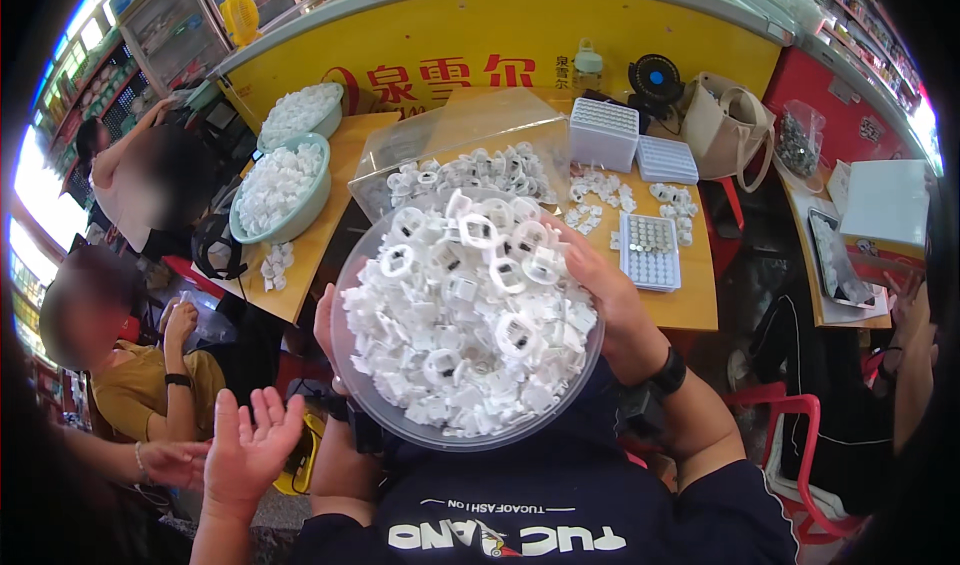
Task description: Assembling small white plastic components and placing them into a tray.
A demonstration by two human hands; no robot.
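A round translucent plastic tub [362,390] is heaped with small white plastic parts [450,340]; several ring-shaped ones with dark bits lie on top. My right hand [612,290] grips the tub's right side, fingers wrapped along its rim. On the opposite side my left hand [327,327] holds it, mostly hidden behind the wall. The tub is held in front of my dark shirt, near the table's front edge. Just beyond it stands a clear plastic box [395,155], tilted open toward me, with more white ring parts [475,177] in it.
Pale green basins [318,200] of white parts stand on the left table. Stacked white trays [603,135], a parts tray [650,252] and loose pieces lie right, near a bag [722,130] and small fan [655,80]. Another person's open palm [250,450] is at lower left; co-workers sit both sides.
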